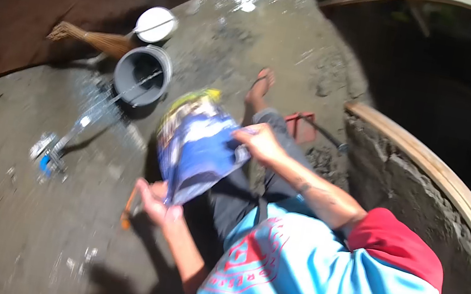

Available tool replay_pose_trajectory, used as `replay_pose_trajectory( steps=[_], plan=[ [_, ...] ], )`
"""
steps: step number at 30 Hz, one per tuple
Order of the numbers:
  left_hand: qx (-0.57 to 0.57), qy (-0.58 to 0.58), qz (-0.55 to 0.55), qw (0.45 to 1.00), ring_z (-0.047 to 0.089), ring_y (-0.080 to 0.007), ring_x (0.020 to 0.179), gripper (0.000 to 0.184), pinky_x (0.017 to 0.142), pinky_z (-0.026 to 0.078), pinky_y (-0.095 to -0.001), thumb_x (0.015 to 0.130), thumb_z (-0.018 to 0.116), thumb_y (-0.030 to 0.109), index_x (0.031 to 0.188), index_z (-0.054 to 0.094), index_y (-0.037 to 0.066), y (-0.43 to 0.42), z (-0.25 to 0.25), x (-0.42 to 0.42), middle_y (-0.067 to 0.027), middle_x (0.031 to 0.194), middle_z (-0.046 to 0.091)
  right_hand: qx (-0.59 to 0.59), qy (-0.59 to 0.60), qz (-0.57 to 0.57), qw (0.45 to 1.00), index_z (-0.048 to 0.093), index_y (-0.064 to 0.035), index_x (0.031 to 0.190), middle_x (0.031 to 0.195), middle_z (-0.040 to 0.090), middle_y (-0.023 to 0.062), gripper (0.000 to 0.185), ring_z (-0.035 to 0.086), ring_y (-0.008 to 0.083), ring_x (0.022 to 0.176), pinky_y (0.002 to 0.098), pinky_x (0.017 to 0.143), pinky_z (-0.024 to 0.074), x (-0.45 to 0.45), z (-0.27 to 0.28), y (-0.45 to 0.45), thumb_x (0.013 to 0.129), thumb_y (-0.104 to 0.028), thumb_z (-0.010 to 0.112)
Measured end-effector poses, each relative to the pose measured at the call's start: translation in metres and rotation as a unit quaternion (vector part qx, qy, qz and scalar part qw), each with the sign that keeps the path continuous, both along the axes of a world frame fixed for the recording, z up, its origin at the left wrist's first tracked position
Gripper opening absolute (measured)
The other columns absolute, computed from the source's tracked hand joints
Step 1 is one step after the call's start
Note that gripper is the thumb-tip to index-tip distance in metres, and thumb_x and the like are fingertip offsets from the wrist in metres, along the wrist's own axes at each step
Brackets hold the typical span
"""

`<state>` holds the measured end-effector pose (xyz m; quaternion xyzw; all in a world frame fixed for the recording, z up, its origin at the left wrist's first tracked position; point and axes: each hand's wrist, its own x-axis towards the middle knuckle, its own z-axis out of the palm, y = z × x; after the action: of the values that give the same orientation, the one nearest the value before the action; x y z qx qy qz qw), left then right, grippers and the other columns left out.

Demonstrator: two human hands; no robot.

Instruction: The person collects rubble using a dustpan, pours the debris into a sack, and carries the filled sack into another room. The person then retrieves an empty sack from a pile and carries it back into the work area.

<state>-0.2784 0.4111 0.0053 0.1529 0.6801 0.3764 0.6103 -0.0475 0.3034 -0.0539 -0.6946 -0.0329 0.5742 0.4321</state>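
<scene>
A blue sack with white patches and yellowish printing at its far end is stretched between my hands, its near mouth gaping. The fingers of my right hand pinch its upper right edge. At the lower left, my left hand has hold of the rim near the mouth, with some fingers extended. Motion blurs the sack, and its inside is mostly dark. Just beyond my left hand, a thin orange-brown object shows; its kind is unclear.
Water runs from a tap with a blue handle towards a grey bucket. Near it are a straw broom and a white pail. A reddish flat object lies right of my foot. A wood-topped concrete wall curves along the right.
</scene>
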Motion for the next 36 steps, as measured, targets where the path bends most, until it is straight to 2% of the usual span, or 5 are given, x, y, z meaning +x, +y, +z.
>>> replay_pose_trajectory(
  steps=[9,21,24,29,36],
  plan=[
    [-0.033,-0.053,-0.273,0.96,0.034,-0.0091,0.048,0.045,0.052,0.035,-0.0215,0.092,0.053,0.035,0.054,0.042,0.014,-0.017,0.063,0.221,0.0023,0.051,0.038,0.089,0.047,-0.459,0.883,0.064,0.0019,0.072,0.068,0.06,0.0021,0.012,0.054,0.0089,0.062,0.0241,0.058,0.0432,0.121,0.103,-0.136,0.078,-0.009,0.065],
    [0.0,-0.125,-0.649,0.751,0.045,-0.0085,0.046,0.037,0.043,0.035,-0.0237,0.088,0.058,0.039,0.063,0.053,0.013,-0.111,0.173,0.546,0.0042,0.055,0.046,0.128,-0.188,-0.698,0.678,0.055,-0.0076,0.057,0.055,0.05,-0.0035,0.023,0.043,0.0058,0.049,0.0239,0.048,0.0312,0.287,0.208,-0.263,0.077,-0.009,0.065],
    [-0.056,-0.266,-0.657,0.703,0.062,-0.0172,0.073,0.026,0.067,0.052,-0.0312,0.091,0.055,0.028,0.096,0.059,0.002,-0.148,0.209,0.624,-0.0069,0.085,0.061,0.139,-0.197,-0.786,0.569,0.055,-0.0072,0.059,0.055,0.051,-0.0003,0.019,0.045,0.0098,0.048,0.0259,0.048,0.0344,0.341,0.239,-0.286,0.074,-0.01,0.066],
    [-0.096,-0.235,-0.714,0.653,0.055,-0.0118,0.064,0.036,0.058,0.046,-0.0264,0.087,0.061,0.038,0.085,0.061,0.003,-0.19,0.221,0.737,-0.0018,0.071,0.055,0.088,-0.276,-0.857,0.426,0.057,-0.0055,0.059,0.061,0.051,-0.0027,0.019,0.045,0.0087,0.056,0.027,0.053,0.0358,0.425,0.296,-0.31,0.069,-0.008,0.072],
    [-0.069,-0.218,-0.798,0.557,0.056,-0.0164,0.089,0.04,0.078,0.045,-0.0307,0.089,0.055,0.029,0.115,0.056,-0.001,-0.249,0.21,0.85,-0.0091,0.104,0.06,0.092,-0.265,-0.885,0.37,0.066,-0.003,0.087,0.071,0.053,0.0029,0.018,0.056,0.0152,0.072,0.0315,0.062,0.047,0.47,0.281,-0.368,0.074,-0.016,0.069]
  ],
)
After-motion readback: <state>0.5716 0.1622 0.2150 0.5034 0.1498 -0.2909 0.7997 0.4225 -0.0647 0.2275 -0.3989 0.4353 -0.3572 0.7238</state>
